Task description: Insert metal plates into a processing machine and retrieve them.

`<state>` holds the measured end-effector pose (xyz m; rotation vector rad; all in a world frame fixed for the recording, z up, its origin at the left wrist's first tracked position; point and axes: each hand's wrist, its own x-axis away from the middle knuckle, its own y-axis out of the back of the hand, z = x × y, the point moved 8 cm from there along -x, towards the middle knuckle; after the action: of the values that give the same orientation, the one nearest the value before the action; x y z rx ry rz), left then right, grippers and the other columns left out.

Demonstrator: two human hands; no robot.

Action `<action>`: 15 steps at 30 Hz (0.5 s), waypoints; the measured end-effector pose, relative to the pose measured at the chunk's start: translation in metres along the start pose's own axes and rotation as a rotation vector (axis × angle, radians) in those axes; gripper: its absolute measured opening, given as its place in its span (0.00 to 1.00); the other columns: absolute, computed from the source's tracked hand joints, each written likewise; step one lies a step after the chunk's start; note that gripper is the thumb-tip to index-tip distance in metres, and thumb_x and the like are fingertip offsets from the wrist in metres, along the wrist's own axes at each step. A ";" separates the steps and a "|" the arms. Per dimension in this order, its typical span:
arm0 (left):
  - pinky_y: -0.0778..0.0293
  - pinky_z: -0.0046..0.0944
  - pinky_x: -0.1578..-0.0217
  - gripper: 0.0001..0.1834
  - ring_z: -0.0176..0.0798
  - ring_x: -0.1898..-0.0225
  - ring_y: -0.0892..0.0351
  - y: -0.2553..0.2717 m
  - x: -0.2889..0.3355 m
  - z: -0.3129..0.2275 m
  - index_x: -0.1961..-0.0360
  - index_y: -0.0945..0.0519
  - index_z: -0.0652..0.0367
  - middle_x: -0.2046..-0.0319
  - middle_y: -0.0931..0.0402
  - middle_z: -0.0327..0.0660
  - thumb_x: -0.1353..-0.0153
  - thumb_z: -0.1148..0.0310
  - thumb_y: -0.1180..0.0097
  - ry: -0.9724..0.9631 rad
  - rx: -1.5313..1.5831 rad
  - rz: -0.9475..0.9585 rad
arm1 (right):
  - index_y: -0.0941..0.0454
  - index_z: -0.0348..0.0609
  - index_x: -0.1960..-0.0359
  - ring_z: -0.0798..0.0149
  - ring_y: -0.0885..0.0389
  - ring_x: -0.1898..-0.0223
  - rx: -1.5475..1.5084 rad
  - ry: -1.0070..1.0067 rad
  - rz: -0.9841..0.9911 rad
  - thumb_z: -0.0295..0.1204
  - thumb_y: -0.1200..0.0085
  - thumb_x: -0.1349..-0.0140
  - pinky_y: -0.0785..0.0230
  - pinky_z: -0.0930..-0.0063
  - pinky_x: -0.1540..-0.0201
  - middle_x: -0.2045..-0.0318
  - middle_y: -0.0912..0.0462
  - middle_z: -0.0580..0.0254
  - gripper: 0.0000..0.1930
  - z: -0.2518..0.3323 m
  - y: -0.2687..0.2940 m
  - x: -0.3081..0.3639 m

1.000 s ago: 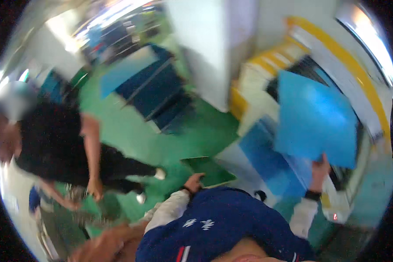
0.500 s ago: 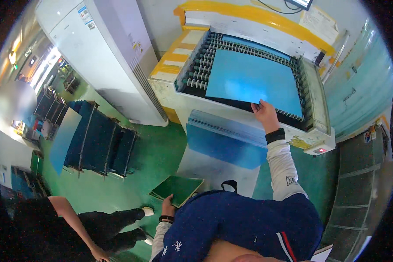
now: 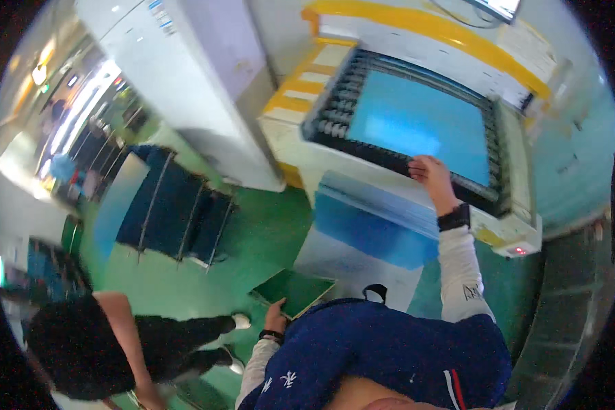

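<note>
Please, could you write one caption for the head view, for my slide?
Left hand holding a green board; right hand at the near edge of a blue sheet on a roller machine.

Roller bed (image 3: 334, 128): the machine beside me, rows of rollers inside a raised rim (image 3: 301, 89) banded yellow and white on its left edge.
On the rollers: one blue sheet (image 3: 424, 123), lying flat, sides roughly in line with the bed's edges; more roller shows along the left edge than the right.
Green floor (image 3: 273, 225), off the bed's left edge: a tall white cabinet (image 3: 212, 96); farther out, a rack (image 3: 190, 219) full of dark panels (image 3: 140, 212).
Green floor, before the bed's front edge: a pale flat piece (image 3: 352, 266), with a stack of blue sheets (image 3: 376, 229) upright behind; I can't tell whether the stack rests on it.
</note>
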<state>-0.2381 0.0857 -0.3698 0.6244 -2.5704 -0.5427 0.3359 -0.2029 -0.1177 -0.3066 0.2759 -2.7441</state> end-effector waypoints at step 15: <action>0.24 0.44 0.50 0.20 0.49 0.53 0.22 0.019 0.016 -0.061 0.48 0.28 0.68 0.54 0.23 0.49 0.42 0.74 0.43 0.031 0.225 -0.222 | 0.28 0.43 0.43 0.50 0.33 0.40 1.569 0.651 -0.140 0.35 0.53 0.33 0.40 0.57 0.38 0.41 0.29 0.53 0.19 0.009 0.016 -0.046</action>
<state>-0.2277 0.0774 -0.3055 0.9952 -2.5686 -0.3116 0.3854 -0.2015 -0.1209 0.9669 -1.6594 -2.2091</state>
